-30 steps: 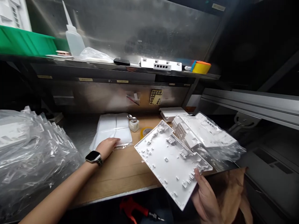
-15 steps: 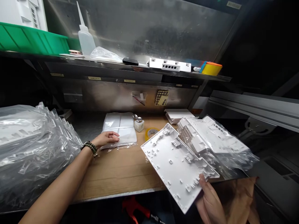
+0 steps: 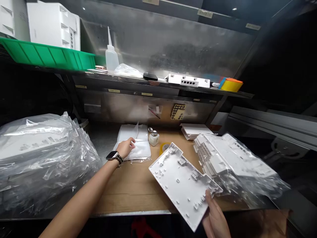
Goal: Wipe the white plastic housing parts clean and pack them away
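Note:
My right hand [image 3: 215,215] grips a white plastic housing panel [image 3: 182,185] by its lower right corner. The panel is tilted, its inner side with clips and ribs facing me, above the front of the bench. On a stack of clear plastic bags [image 3: 141,152] rests my left hand [image 3: 125,147], with a watch and a bead bracelet at the wrist. Its thumb and fingertips are pinched at the top bag, whose edge stands up beside them. Just right of the stack is a small bottle with a metal cap [image 3: 154,138]. A yellow tape roll [image 3: 163,147] is partly hidden behind the panel.
Bagged white panels are piled at left [image 3: 37,145] and at right [image 3: 237,152]. Cardboard [image 3: 128,195] covers the bench. On the shelf are a green bin [image 3: 52,58], a squeeze bottle [image 3: 112,58] and a white housing [image 3: 189,80]. Something red lies below the bench edge.
My left hand has closed its fingertips at the top bag, and a bag edge now stands up. The panel stays in my right hand, slightly shifted. The camera view has moved left and up.

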`<state>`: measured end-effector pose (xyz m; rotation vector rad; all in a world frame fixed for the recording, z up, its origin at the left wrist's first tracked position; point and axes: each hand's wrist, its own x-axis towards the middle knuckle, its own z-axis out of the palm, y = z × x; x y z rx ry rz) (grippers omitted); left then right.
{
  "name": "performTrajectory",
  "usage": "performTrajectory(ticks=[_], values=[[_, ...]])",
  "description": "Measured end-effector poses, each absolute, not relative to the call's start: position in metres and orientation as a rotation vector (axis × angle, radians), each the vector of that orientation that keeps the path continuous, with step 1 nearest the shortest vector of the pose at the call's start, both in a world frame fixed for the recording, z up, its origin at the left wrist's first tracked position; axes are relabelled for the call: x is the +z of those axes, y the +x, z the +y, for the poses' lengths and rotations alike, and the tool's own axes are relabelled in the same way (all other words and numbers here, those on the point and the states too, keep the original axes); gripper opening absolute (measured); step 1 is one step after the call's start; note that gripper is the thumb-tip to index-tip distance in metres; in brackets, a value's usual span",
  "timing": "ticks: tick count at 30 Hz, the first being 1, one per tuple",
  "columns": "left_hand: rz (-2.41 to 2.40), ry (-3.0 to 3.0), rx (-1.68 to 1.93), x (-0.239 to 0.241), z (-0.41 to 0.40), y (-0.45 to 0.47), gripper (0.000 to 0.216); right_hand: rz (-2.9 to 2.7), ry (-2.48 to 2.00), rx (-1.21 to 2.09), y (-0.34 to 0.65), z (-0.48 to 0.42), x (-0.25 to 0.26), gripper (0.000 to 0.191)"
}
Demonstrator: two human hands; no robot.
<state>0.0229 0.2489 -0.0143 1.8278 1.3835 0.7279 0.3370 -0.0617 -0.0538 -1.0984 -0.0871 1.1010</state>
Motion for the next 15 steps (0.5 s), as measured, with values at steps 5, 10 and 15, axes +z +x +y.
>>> performTrajectory(ticks=[5,10,15], values=[[1.036,1.695,0.692,-0.009,0.230,0.044,0.022,-0.084,-1.059,1.201,0.325,-0.047,-0.062,0.073],[0.758,1.627,0.695,-0.031,0.194,0.076,0.021,-0.355,-1.005,1.409,0.274,-0.008,-0.051,0.060],[0.693,1.677,0.796,-0.047,0.163,0.072,0.024,-0.504,-0.857,1.584,0.235,0.027,-0.039,0.059]])
